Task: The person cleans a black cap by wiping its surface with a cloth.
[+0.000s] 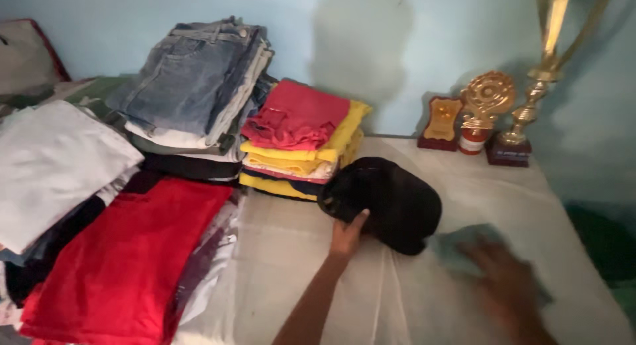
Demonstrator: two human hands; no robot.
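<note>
here the left hand (347, 233) was closed on the near-left edge of a black cap (384, 202), thumb up over the rim and the fingers tucked under it, out of sight. the cap sat on the pale cloth-covered surface (298, 265), right of centre, touching or just beside the near corner of the red and yellow folded stack (301, 143). it looked light and soft, a fabric thing that would give under the fingers, not slippery and not fragile, so one hand at the rim seemed enough; the stiffer brim, if it had one, would probably be the firmer place to take it, though i could not tell which end the brim was. its long axis ran from far left to near right, the crown facing up. the right hand (503, 285) was a blur low at the right, lying over a blue-green cloth (457, 249) on the surface; whether it was gripping that cloth or only pressing flat on it i could not tell. a pile of jeans (192, 80) stood far left, a red garment (126, 259) and a white folded piece (53, 159) lay nearer at the left, and gold trophies (490, 110) stood against the far wall
</note>
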